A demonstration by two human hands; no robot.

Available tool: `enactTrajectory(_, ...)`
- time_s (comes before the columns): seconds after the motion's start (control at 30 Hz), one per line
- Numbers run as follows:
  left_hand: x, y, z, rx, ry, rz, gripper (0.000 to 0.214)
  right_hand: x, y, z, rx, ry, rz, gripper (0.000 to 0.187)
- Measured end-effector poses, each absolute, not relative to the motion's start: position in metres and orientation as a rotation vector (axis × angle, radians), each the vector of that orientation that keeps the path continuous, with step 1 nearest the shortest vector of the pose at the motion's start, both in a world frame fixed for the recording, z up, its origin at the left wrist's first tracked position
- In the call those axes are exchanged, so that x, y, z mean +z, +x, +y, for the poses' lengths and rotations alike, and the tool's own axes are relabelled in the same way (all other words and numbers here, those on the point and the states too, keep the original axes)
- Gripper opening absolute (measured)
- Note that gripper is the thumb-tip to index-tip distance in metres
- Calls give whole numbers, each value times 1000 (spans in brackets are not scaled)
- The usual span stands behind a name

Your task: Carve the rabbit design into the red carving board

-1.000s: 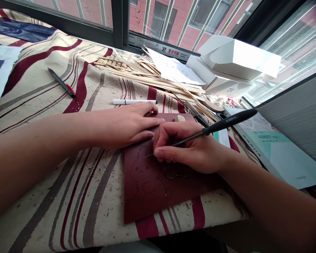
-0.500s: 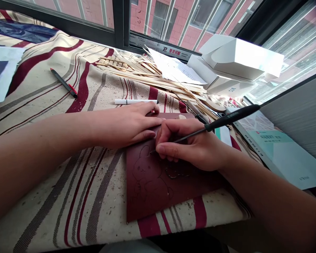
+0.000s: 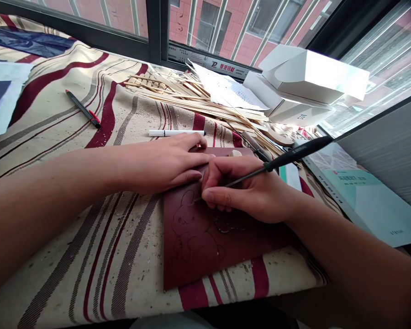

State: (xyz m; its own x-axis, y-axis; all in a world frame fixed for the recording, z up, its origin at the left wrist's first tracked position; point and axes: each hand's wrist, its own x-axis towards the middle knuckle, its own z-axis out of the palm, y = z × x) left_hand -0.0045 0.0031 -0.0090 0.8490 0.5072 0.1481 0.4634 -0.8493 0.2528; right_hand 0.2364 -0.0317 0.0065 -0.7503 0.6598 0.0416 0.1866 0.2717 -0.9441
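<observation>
A dark red sheet (image 3: 205, 256) with a rabbit outline drawn on it lies on the striped cloth (image 3: 71, 256) at the table's near edge. My left hand (image 3: 160, 162) rests flat on the sheet's upper left corner, fingers stretched out. My right hand (image 3: 250, 189) is closed in a pen-like grip on a thin tool with a black handle (image 3: 294, 154). The tool's metal tip touches the sheet at the rabbit's ear. A small pale eraser-like piece (image 3: 234, 153) peeks out just behind my right hand.
A white marker (image 3: 176, 133) lies just beyond my left hand, and a red-and-black pen (image 3: 82, 108) farther left. Thin wooden strips (image 3: 192, 98) and papers pile up at the back. White boxes (image 3: 304, 87) stand by the window, and a teal book (image 3: 366, 201) lies at right.
The hands have barely shifted; the tool's tip has stayed at the rabbit's ear with only small movement. The view has drifted slightly.
</observation>
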Motion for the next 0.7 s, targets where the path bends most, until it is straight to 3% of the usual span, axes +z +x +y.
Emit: enactTrajectory(0.7,-8,-4,3,274,2824,782,55,6,235,-31,1396,-764,-2158,24)
